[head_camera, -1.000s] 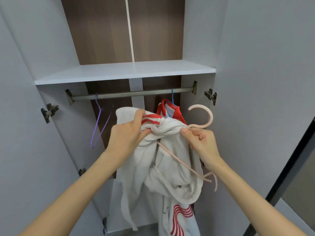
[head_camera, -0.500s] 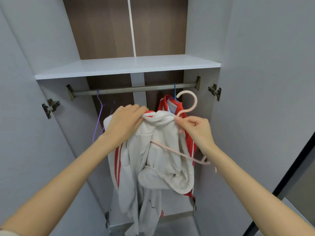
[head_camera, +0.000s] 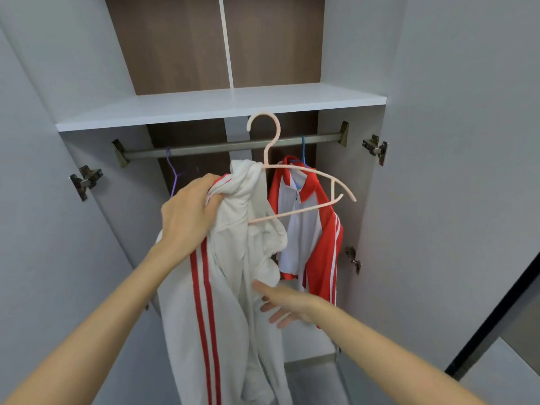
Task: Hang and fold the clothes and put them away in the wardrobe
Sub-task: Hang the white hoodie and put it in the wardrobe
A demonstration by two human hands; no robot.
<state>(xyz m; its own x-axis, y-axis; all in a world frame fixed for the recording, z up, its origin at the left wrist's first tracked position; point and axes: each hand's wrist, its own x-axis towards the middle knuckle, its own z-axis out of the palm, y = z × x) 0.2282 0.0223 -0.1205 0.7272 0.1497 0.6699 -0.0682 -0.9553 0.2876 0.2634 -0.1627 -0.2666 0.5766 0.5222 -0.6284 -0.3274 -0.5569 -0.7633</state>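
A white garment with red stripes (head_camera: 230,287) hangs from a pink hanger (head_camera: 304,182) in front of the open wardrobe. My left hand (head_camera: 188,213) is shut on the garment's upper left part, holding it and the hanger up. The hanger's hook sits in front of the rail (head_camera: 230,146), and I cannot tell whether it rests on it. My right hand (head_camera: 285,302) is lower down, fingers apart, beside the garment's hanging fabric. A red and white jacket (head_camera: 309,229) hangs on a blue hanger (head_camera: 303,147) at the right of the rail.
A purple hanger (head_camera: 172,173) hangs bare on the left of the rail. A white shelf (head_camera: 222,105) lies just above the rail. Grey wardrobe doors (head_camera: 455,171) stand open on both sides, with hinges on their edges.
My right hand let go of the pink hanger's neck and dropped down beside the fabric. The hanger rose toward the rail, and my left hand alone holds the garment.
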